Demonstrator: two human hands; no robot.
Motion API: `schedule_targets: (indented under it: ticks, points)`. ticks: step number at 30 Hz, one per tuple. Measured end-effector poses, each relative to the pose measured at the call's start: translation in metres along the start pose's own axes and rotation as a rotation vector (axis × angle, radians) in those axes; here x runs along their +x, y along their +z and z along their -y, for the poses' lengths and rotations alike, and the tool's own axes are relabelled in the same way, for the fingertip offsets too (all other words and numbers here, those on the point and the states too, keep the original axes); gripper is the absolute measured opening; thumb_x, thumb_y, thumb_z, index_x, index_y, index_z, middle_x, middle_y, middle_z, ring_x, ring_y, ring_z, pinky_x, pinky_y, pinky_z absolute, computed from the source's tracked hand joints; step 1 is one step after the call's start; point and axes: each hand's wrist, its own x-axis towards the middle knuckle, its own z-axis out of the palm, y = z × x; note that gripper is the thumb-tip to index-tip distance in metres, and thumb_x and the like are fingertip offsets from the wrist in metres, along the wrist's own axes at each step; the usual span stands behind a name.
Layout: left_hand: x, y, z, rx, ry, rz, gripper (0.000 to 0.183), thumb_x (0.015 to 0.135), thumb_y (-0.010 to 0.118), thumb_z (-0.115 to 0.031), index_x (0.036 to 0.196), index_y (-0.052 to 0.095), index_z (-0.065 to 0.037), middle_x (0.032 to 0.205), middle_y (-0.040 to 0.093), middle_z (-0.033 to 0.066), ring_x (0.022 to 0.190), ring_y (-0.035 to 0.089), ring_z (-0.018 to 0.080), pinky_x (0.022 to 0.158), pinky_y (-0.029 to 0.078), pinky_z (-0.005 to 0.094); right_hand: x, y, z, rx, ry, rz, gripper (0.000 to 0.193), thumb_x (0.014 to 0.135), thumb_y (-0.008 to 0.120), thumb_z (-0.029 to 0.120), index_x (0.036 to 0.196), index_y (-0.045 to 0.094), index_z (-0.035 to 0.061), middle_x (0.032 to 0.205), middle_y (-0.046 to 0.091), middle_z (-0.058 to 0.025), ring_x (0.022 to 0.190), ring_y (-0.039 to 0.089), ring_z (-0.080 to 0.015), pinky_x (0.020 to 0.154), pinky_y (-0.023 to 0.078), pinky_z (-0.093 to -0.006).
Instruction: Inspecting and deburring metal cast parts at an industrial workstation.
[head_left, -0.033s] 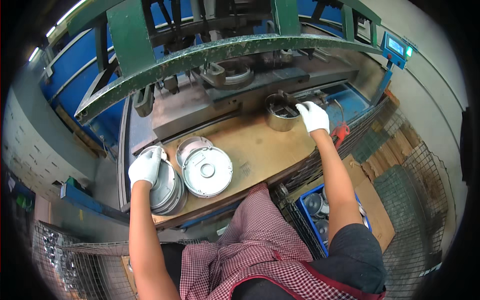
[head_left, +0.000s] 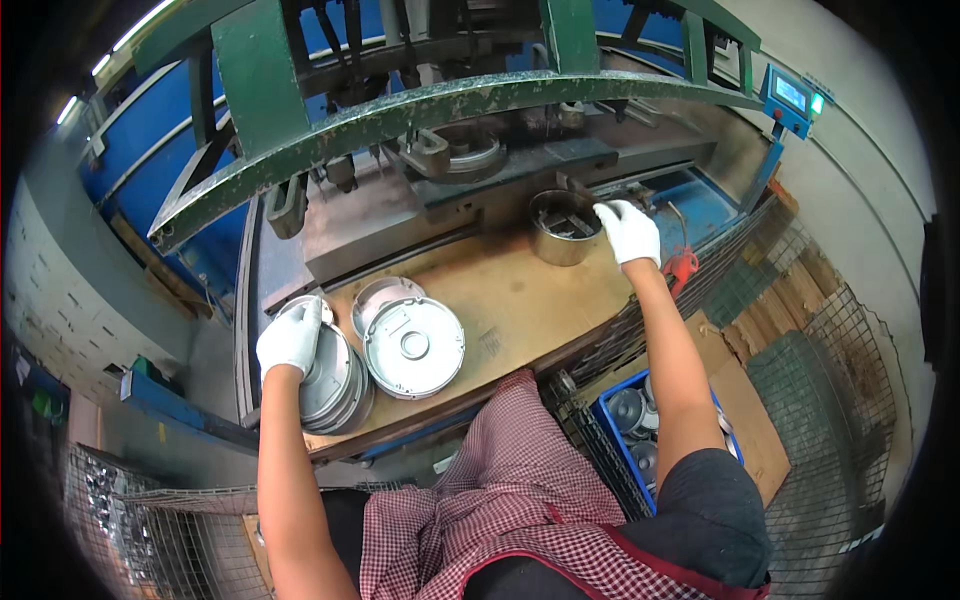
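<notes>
Gloves on both: right hand pinches the metal cup's rim, left hand lies flat on the stacked discs, so lift the cup straight and keep fingers off the press.

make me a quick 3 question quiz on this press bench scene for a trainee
1. True or false: both hands wear white gloves.
2. What does the left hand rest on?
A. a red tool
B. a stack of metal discs
C. a blue crate
3. Fill in: the right hand is at the rim of the round metal ____ on the bench.

Key:
1. True.
2. B, the stack of discs, beside a single disc lying flat.
3. Cup; whether the fingers grip it cannot be told.
</notes>
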Motion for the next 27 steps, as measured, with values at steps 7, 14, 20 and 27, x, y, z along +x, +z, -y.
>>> schedule_targets:
  ticks: [7,14,20,27]
  points:
    - [-0.001,-0.001,-0.003,-0.001,-0.044,0.017,0.052,0.096,0.036,-0.052,0.115,0.069,-0.017,0.116,0.066,0.0148,0.109,0.062,0.0336,0.095,0.045,0.0401,0.077,-0.004,0.04,0.003,0.137,-0.128,0.049,0.092,0.05,0.051,0.12,0.063,0.0126,0.117,0.065,-0.0182,0.11,0.06,-0.0382,0.094,0.047,-0.0439]
    - [0.001,0.001,-0.001,0.027,-0.052,0.035,0.054,0.096,0.033,-0.052,0.113,0.07,-0.016,0.115,0.067,0.0157,0.108,0.062,0.0353,0.094,0.046,0.0421,0.055,0.031,0.108,0.013,0.072,-0.063,0.043,0.094,0.047,0.048,0.112,0.066,0.013,0.111,0.066,-0.0198,0.105,0.062,-0.0398,0.091,0.048,-0.0472]
    - [0.0,0.005,0.004,0.028,-0.026,-0.012,0.056,0.096,0.032,-0.054,0.109,0.071,-0.017,0.115,0.066,0.0154,0.108,0.062,0.0348,0.094,0.047,0.0429,0.051,0.06,0.18,0.25,-0.101,0.047,0.041,0.09,0.056,0.045,0.115,0.066,0.0151,0.112,0.067,-0.0159,0.107,0.062,-0.0364,0.091,0.048,-0.0431]
    - [0.0,0.005,0.002,-0.043,-0.032,-0.024,0.053,0.094,0.04,-0.053,0.1,0.073,-0.013,0.104,0.07,0.0147,0.098,0.065,0.0345,0.089,0.049,0.0424,0.065,0.081,0.241,0.375,-0.292,0.042,0.036,0.091,0.055,0.036,0.115,0.066,0.0113,0.115,0.066,-0.0158,0.109,0.061,-0.0345,0.089,0.049,-0.0386]
